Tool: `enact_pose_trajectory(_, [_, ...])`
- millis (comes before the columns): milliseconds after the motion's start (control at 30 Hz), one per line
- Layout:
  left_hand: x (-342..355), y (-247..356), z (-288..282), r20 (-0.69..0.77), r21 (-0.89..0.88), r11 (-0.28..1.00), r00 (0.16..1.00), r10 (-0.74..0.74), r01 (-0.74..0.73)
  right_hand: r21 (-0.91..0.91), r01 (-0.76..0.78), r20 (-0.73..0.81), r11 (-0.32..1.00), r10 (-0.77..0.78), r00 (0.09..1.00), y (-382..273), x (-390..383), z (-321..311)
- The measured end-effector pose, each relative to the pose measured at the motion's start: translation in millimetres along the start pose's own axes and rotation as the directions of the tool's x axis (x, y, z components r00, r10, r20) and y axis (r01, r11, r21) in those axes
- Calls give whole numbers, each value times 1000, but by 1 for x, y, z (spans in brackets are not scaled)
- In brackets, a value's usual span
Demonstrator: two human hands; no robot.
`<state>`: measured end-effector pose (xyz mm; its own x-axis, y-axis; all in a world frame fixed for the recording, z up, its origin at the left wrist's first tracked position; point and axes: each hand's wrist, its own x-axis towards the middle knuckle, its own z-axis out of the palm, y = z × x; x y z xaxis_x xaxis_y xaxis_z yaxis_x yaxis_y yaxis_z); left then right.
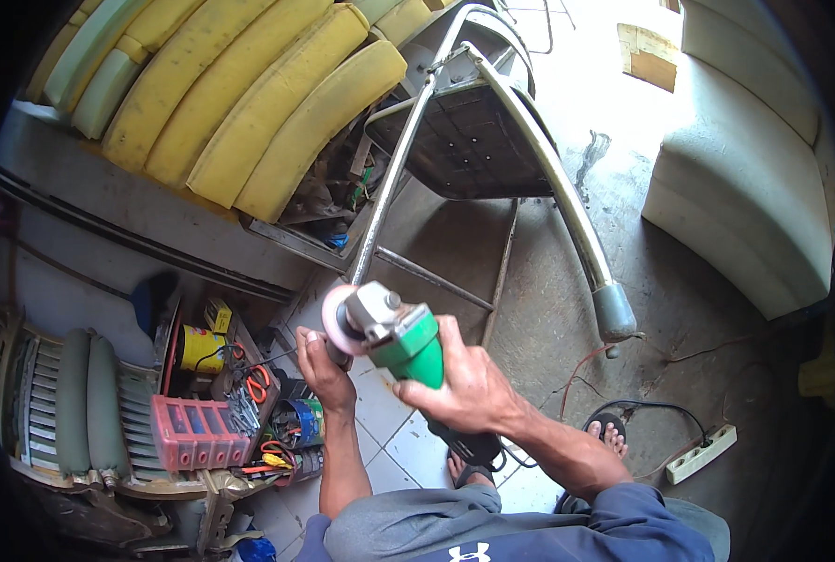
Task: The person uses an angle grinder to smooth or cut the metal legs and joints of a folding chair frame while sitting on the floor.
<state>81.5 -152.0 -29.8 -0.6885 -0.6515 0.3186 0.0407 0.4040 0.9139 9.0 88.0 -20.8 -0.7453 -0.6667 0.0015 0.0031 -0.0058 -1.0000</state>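
My right hand (473,389) is wrapped round the green body of an angle grinder (415,351). The grinder's pale pinkish disc (339,318) is at the lower end of a metal chair leg (394,187); whether it touches the metal I cannot tell. Just below the disc, my left hand (326,373) is closed round the end of that leg, mostly hidden. The chair lies tipped over, with the dark underside of its seat (478,140) toward me. Its other leg (558,178) ends in a grey rubber foot (614,312).
Curved yellow foam pads (277,103) are stacked at the upper left. Beside my left arm are a red plastic organizer (197,433), orange-handled scissors (258,383) and tins of tools. A white power strip (702,454) and cables lie at the right. A pale sofa piece (736,187) stands beyond.
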Motion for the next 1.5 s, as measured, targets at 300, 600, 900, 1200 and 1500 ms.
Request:
enact_pose_trajectory(300, [-4,7,2,-2,-64,995,998,-70,70,-140,-31,44,990,37,998,-11,8,-10])
enact_pose_trajectory(600, [-3,11,1,13,-41,998,999,-51,52,-199,-2,109,980,24,994,-14,6,-16])
enact_pose_trajectory(900, [-5,10,0,3,16,999,999,-40,40,-170,-1,105,985,19,994,-17,18,-16])
enact_pose_trajectory(1200, [-10,12,0,-47,132,990,998,-47,53,577,-112,-259,809,311,914,106,9,-51])
enact_pose_trajectory(1500, [-23,3,16,-21,172,974,988,150,-145,138,-550,-289,824,565,773,201,-31,-61])
